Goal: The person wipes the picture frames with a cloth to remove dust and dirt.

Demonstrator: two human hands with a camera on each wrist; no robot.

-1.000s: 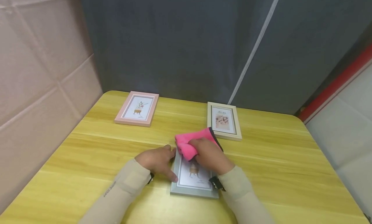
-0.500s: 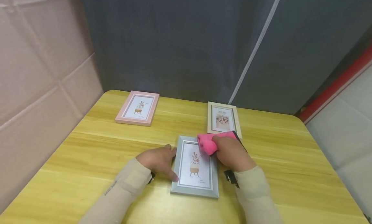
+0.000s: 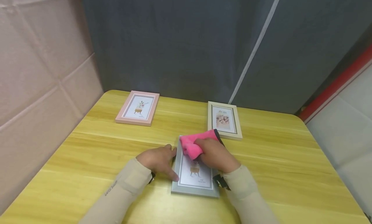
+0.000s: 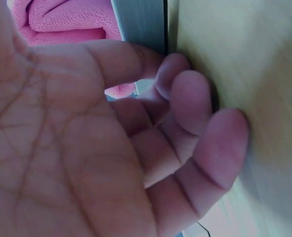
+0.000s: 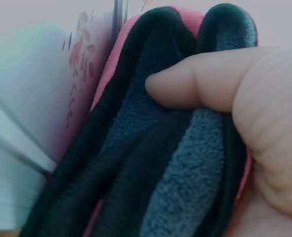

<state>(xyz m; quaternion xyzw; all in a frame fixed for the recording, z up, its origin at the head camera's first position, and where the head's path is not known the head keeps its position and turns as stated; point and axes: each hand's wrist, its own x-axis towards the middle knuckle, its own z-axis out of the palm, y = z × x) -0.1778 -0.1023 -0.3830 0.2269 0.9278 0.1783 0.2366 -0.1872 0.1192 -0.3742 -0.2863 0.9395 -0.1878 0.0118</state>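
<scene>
A grey-blue picture frame (image 3: 195, 194) lies face up on the table with a potted-plant print in it. My left hand (image 3: 158, 159) rests along its left side, thumb on the lower left border. In the left wrist view the fingers (image 4: 190, 101) bend loosely, their tips down at the wooden surface next to the frame's edge (image 4: 141, 24). A folded pink cloth (image 3: 190, 145) with black edging is gripped by my right hand (image 3: 216, 154) and covers the upper part of the frame. The right wrist view shows the thumb (image 5: 195, 81) pressing into the cloth's dark grey side (image 5: 190, 173).
A pink picture frame (image 3: 119, 117) lies at the back left of the wooden table (image 3: 87, 159). At the back right, close beyond the cloth, is a cream picture frame (image 3: 239, 127). A dark panel (image 3: 162, 46) stands behind the table; a pale wall (image 3: 37, 72) borders its left.
The right hand slides the cloth rightward to the grey-blue frame's upper right corner, then back left across its top. The left hand stays in place.
</scene>
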